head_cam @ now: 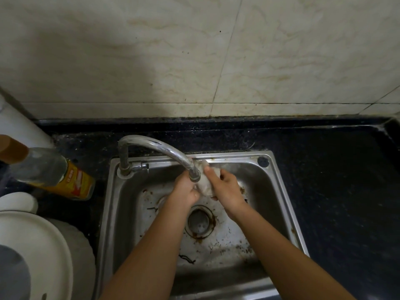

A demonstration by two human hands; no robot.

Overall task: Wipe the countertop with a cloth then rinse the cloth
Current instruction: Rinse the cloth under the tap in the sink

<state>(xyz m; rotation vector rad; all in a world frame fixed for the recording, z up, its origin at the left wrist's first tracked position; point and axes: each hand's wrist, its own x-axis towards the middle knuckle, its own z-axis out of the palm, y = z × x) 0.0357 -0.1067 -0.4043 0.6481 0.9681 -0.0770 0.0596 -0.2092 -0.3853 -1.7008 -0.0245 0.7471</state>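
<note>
The left grip (186, 189) and right grip (226, 188) both curl tight round the bunched white cloth (205, 186), held between them just under the faucet spout (194, 176), evidently so rinse water falls into the sink (265, 192) below.

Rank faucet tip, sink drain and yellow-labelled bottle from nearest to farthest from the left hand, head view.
1. Faucet tip, right above the left hand.
2. Sink drain, below it, nearer the camera.
3. Yellow-labelled bottle, far left on the countertop.

Both forearms (151, 245) and hands (184, 190) (226, 187) are bare.
</note>
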